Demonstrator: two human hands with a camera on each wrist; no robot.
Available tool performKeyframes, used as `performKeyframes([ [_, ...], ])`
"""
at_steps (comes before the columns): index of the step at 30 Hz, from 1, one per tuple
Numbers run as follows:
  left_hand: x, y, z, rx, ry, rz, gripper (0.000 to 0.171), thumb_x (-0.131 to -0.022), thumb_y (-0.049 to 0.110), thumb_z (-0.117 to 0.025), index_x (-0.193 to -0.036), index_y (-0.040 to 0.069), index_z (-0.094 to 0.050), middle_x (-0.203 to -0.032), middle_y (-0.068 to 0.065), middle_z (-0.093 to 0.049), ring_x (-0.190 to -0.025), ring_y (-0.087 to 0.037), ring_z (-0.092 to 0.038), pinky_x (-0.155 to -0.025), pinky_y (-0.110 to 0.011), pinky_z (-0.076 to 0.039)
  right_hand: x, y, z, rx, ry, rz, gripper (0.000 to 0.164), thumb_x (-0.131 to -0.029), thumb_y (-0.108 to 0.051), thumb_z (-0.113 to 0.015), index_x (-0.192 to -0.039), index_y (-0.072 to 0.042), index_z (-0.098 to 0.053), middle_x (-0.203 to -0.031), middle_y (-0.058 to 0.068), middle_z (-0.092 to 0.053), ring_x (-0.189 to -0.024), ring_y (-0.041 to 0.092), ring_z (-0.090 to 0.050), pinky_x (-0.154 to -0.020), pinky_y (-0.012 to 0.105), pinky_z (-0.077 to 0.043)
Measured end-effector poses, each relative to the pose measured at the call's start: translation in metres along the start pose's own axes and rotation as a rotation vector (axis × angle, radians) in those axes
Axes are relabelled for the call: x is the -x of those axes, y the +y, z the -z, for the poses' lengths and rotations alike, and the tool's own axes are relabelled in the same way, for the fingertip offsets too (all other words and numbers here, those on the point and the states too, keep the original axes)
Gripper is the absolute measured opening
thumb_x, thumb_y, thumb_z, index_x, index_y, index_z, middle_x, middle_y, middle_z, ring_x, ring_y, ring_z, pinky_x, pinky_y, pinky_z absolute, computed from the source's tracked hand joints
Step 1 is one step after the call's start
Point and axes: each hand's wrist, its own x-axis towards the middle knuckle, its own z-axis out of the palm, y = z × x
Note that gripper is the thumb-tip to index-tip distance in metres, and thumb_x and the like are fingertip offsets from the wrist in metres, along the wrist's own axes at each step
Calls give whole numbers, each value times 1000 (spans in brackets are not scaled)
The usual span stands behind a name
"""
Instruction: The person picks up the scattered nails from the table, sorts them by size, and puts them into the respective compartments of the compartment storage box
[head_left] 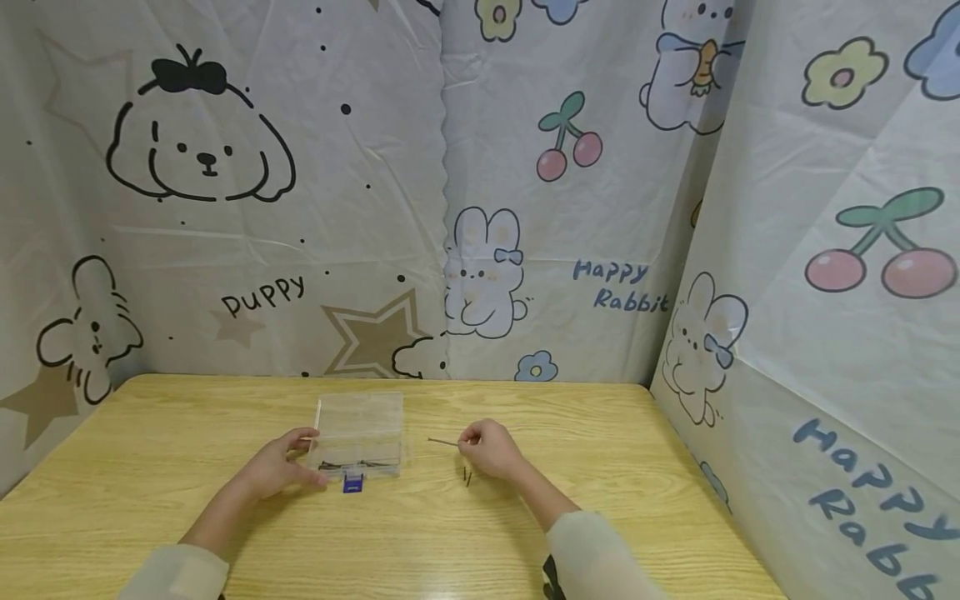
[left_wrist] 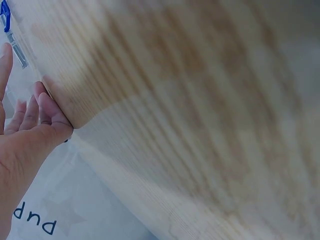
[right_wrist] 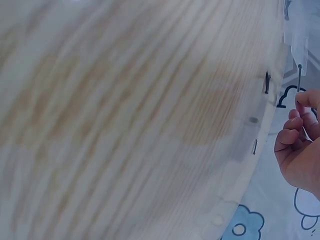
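A clear plastic box (head_left: 360, 429) with a blue latch (head_left: 353, 483) stands on the table, thin dark pieces (head_left: 337, 466) lying along its front part. My left hand (head_left: 277, 467) holds the box at its left end, fingers on the side and thumb by the front corner. To the right of the box, my right hand (head_left: 491, 450) pinches a thin dark nail-like pin (right_wrist: 299, 77) between thumb and forefinger. The pin points left toward the box, its small round head at the free end. Short dark pins (head_left: 468, 479) lie on the table just below the right hand.
The wood-grain table (head_left: 420, 550) ends at hanging cloth with cartoon prints (head_left: 360, 208) at the back. More printed cloth (head_left: 840, 350) hangs along the right side.
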Motion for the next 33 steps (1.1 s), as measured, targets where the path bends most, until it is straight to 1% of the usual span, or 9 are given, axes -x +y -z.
performKeyframes([
  [5, 0, -1, 0, -3, 3, 1, 90, -73, 29, -79, -140, -4, -29, -139, -36, -34, -129, -57, -28, -99, -65, -34, -2, -9, -6, 5, -5, -2, 12, -88, -12, -58, -90, -5, -67, -81, 1, -57, -69, 11, -47, -56, 21, -41],
  [12, -2, -3, 0, -11, 9, 1, 90, -73, 28, -80, -140, -4, -29, -139, -36, -35, -128, -57, -29, -100, -64, -34, -5, -18, -15, 6, -22, 41, 13, -87, -12, -59, -91, -4, -68, -84, 1, -57, -71, 10, -47, -58, 21, -41],
  [19, -2, -2, 0, -13, 9, 6, 90, -74, 29, -79, -141, -4, -29, -139, -35, -34, -129, -56, -28, -99, -64, -34, -8, -27, -27, -12, -41, 49, 13, -88, -13, -59, -91, -5, -69, -80, -1, -58, -66, 9, -47, -57, 21, -42],
  [24, -1, -1, -1, -15, 8, 1, 88, -74, 28, -79, -140, -4, -29, -139, -36, -35, -128, -56, -30, -99, -64, -35, -9, -34, -34, -13, -50, 46, 13, -88, -13, -60, -91, -5, -70, -79, -2, -58, -67, 7, -47, -57, 20, -42],
  [30, -1, -2, 0, -17, 10, -4, 89, -74, 28, -79, -140, -4, -29, -139, -36, -35, -127, -55, -32, -98, -63, -36, -9, -42, -42, -36, -62, 69, 13, -88, -13, -61, -90, -4, -70, -80, 0, -57, -68, 7, -46, -57, 19, -41],
  [33, -2, -4, 0, -22, 12, -6, 90, -74, 29, -79, -140, -4, -30, -138, -36, -35, -126, -54, -35, -98, -62, -37, -9, -46, -46, -51, -71, 71, 13, -88, -13, -61, -90, -4, -70, -79, -2, -56, -69, 6, -46, -56, 19, -40],
])
